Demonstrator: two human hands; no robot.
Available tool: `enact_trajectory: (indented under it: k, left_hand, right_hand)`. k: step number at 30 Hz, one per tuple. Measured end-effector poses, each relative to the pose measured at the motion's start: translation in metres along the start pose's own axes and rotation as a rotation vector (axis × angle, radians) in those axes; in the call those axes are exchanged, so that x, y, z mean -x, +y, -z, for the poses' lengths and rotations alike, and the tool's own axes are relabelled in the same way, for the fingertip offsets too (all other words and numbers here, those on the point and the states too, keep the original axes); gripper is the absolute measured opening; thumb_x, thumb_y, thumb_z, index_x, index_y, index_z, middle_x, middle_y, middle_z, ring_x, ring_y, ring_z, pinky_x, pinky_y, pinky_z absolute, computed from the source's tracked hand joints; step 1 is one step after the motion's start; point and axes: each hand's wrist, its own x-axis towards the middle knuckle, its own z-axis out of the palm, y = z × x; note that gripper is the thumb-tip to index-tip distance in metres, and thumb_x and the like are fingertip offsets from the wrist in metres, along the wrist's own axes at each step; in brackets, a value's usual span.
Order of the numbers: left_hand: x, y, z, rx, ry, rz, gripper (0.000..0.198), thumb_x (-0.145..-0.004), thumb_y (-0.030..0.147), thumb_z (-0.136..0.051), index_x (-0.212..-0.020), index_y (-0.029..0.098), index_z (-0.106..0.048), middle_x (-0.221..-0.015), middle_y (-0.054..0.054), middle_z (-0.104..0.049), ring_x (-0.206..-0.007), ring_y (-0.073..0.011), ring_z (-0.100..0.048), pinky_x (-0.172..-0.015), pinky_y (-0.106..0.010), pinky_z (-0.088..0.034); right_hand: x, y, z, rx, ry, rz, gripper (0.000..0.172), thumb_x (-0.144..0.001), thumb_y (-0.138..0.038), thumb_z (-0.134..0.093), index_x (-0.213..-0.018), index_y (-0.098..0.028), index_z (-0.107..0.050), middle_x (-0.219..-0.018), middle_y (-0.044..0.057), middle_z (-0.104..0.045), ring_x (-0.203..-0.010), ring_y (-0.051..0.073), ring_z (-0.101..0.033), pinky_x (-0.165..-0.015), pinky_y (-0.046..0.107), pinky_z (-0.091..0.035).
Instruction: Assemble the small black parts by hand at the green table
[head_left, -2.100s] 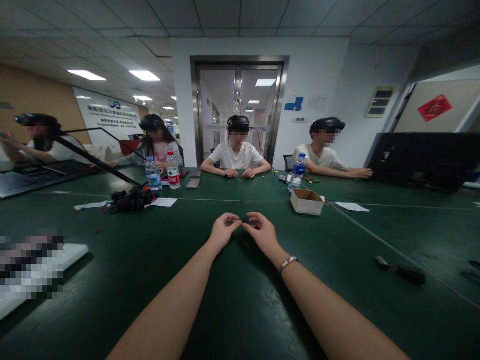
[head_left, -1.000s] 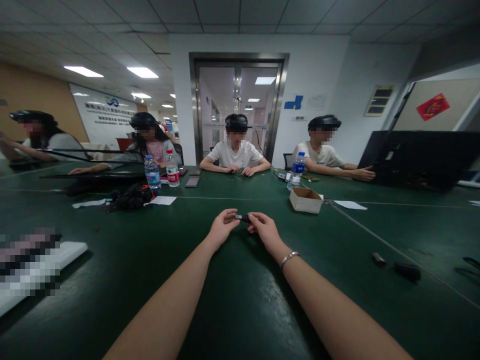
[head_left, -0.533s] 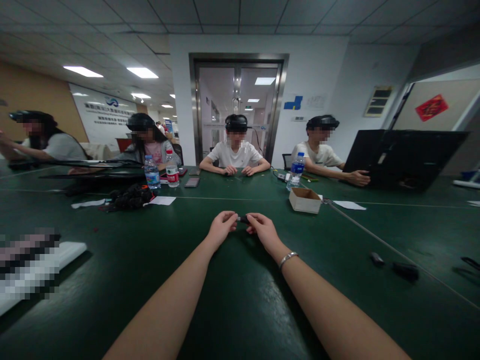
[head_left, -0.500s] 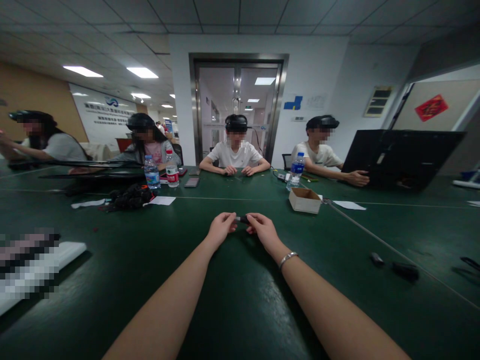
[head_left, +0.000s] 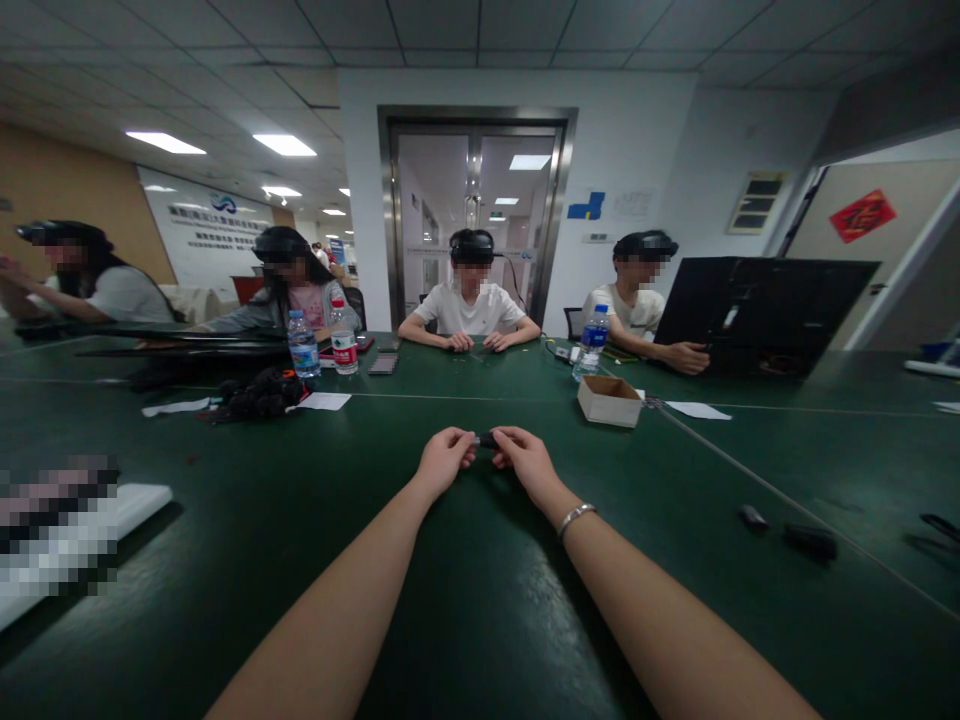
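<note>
Between my two hands, over the green table (head_left: 480, 560), is a small black piece with a greyish end (head_left: 487, 440); its exact kind is too small to make out. My left hand (head_left: 445, 462) pinches the greyish end at its left side. My right hand (head_left: 526, 464), with a silver bracelet (head_left: 576, 518) on the wrist, has its fingers closed on the black part. The fingers hide much of the piece.
Beyond my right hand stands an open cardboard box (head_left: 610, 404). Two small black objects (head_left: 810, 542) lie at the right. Bottles (head_left: 344, 345), a black cable bundle (head_left: 259, 394) and papers are farther off. Co-workers sit opposite; one holds a large black panel (head_left: 761, 315).
My hands stay almost in place, with the left shifted very slightly right. At the right, the co-worker's black panel has moved left and turned a little.
</note>
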Motion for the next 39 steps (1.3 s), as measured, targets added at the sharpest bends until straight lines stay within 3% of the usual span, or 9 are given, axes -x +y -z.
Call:
enact_trajectory:
  k: [5, 11, 15, 18, 23, 26, 32, 39]
  left_hand:
    - [0.0008, 0.0006, 0.0005, 0.061, 0.003, -0.032, 0.024, -0.073, 0.023, -0.067, -0.095, 0.015, -0.06, -0.094, -0.007, -0.063, -0.08, -0.0134, -0.06, -0.069, -0.025, -0.049]
    - [-0.0016, -0.0021, 0.0008, 0.047, -0.025, 0.027, 0.019, -0.08, 0.031, -0.059, -0.084, 0.012, -0.061, -0.074, -0.004, -0.061, -0.066, -0.0107, -0.057, -0.066, -0.025, -0.047]
    - [0.0012, -0.0011, 0.0022, 0.031, -0.045, -0.06, 0.019, -0.072, 0.024, -0.068, -0.088, 0.015, -0.063, -0.086, -0.005, -0.064, -0.077, -0.0124, -0.058, -0.071, -0.026, -0.048]
    - [0.002, 0.0005, 0.0016, 0.051, -0.028, -0.037, 0.021, -0.074, 0.023, -0.067, -0.092, 0.015, -0.062, -0.093, -0.007, -0.064, -0.081, -0.0135, -0.06, -0.074, -0.027, -0.05]
    - [-0.0008, -0.0005, -0.0005, 0.082, -0.018, 0.035, 0.017, -0.081, 0.027, -0.06, -0.088, 0.012, -0.061, -0.083, -0.007, -0.065, -0.071, -0.0121, -0.061, -0.07, -0.027, -0.05]
    - [-0.0015, -0.0027, 0.0004, 0.066, -0.049, -0.004, 0.014, -0.078, 0.024, -0.062, -0.087, 0.013, -0.062, -0.081, -0.006, -0.064, -0.073, -0.0122, -0.061, -0.072, -0.027, -0.05]
    - [0.0006, -0.0021, 0.0033, -0.03, -0.034, -0.124, 0.018, -0.069, 0.015, -0.067, -0.087, 0.014, -0.064, -0.094, -0.008, -0.064, -0.086, -0.016, -0.061, -0.083, -0.033, -0.049]
    - [0.0027, 0.0004, 0.0033, -0.04, -0.036, -0.155, 0.018, -0.067, 0.013, -0.067, -0.085, 0.014, -0.064, -0.091, -0.006, -0.065, -0.083, -0.0156, -0.062, -0.087, -0.034, -0.046]
  right_hand:
    - [-0.0007, -0.0006, -0.0008, -0.013, 0.001, -0.009, 0.04, -0.066, -0.045, -0.068, -0.09, -0.013, -0.064, -0.058, -0.001, -0.06, -0.052, 0.011, -0.056, -0.053, 0.024, -0.044]
    - [-0.0033, 0.0027, -0.0017, -0.025, 0.009, -0.006, 0.039, -0.066, -0.044, -0.069, -0.089, -0.012, -0.064, -0.06, 0.001, -0.062, -0.05, 0.01, -0.055, -0.053, 0.024, -0.044]
    - [-0.0031, 0.0032, -0.001, -0.016, 0.01, -0.005, 0.037, -0.067, -0.042, -0.069, -0.089, -0.013, -0.065, -0.057, 0.0, -0.061, -0.051, 0.011, -0.055, -0.054, 0.025, -0.044]
    - [-0.0026, 0.0027, -0.0003, -0.013, 0.007, -0.005, 0.038, -0.067, -0.043, -0.068, -0.09, -0.013, -0.065, -0.057, 0.0, -0.061, -0.051, 0.011, -0.056, -0.054, 0.025, -0.045]
    - [-0.0018, 0.0009, 0.0001, -0.024, 0.0, -0.004, 0.038, -0.066, -0.044, -0.069, -0.088, -0.014, -0.065, -0.06, 0.001, -0.062, -0.052, 0.012, -0.056, -0.054, 0.025, -0.045]
    - [-0.0017, 0.0006, 0.0001, -0.015, -0.005, -0.004, 0.036, -0.067, -0.042, -0.069, -0.089, -0.013, -0.065, -0.063, 0.001, -0.063, -0.053, 0.011, -0.056, -0.054, 0.025, -0.045]
    - [-0.0028, 0.0028, 0.0007, -0.004, -0.003, -0.006, 0.036, -0.067, -0.042, -0.068, -0.089, -0.013, -0.065, -0.057, 0.0, -0.06, -0.052, 0.011, -0.055, -0.054, 0.025, -0.044]
    - [-0.0028, 0.0017, -0.0001, -0.026, -0.001, -0.011, 0.039, -0.064, -0.045, -0.07, -0.086, -0.014, -0.065, -0.058, 0.001, -0.061, -0.051, 0.011, -0.055, -0.052, 0.025, -0.043]
